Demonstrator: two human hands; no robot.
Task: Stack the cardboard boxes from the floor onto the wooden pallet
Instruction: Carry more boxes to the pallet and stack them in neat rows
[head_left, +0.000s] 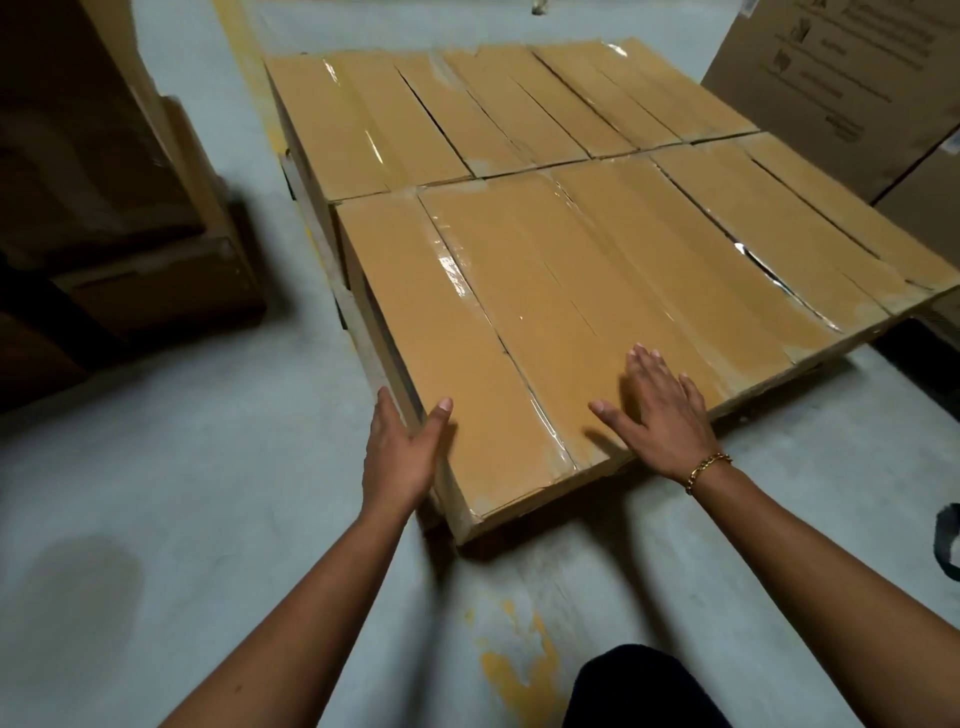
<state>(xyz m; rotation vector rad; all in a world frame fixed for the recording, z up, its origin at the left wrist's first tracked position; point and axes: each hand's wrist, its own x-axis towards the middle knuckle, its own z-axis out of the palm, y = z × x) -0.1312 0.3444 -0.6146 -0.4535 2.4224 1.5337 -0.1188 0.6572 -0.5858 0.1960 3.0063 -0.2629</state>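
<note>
Several long, flat cardboard boxes sealed with clear tape lie side by side in two rows, forming one level layer. The wooden pallet (318, 228) under them shows only as a pale edge along the left side. My left hand (400, 447) holds the near left corner of the nearest box (447, 332), thumb on top and fingers down its left side. My right hand (654, 410) lies flat with spread fingers on the top of the neighbouring box (597, 291), close to its near end.
Dark cardboard cartons (104, 197) stand at the left. A large printed carton (857, 88) rises at the back right, close to the stack. Grey concrete floor (182, 493) with yellow paint marks surrounds the pallet. My dark trouser leg (639, 686) shows at the bottom.
</note>
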